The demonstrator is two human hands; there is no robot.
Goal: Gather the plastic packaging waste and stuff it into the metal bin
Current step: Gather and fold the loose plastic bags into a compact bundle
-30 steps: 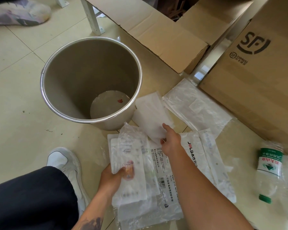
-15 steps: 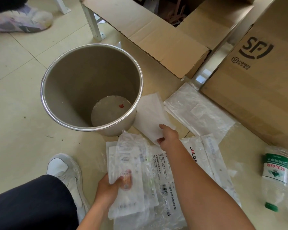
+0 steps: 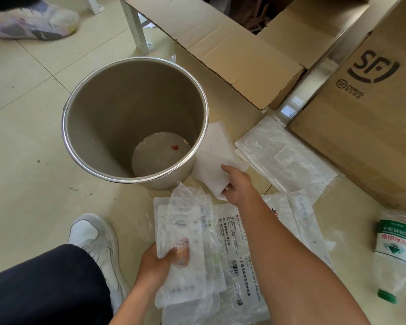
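Gathering is only beginning: the metal bin (image 3: 85, 139) is holding no plastic. The left hand (image 3: 158, 263) is gripping clear bags (image 3: 185, 233); the right hand (image 3: 237, 184) is pinching a white sheet (image 3: 213, 156). More packaging (image 3: 288, 158) is lying on the floor.

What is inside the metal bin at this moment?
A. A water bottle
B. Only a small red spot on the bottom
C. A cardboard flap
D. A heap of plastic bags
B: the metal bin shows a bare bottom with one small red spot; the plastic bags lie outside on the floor or are in the hands.
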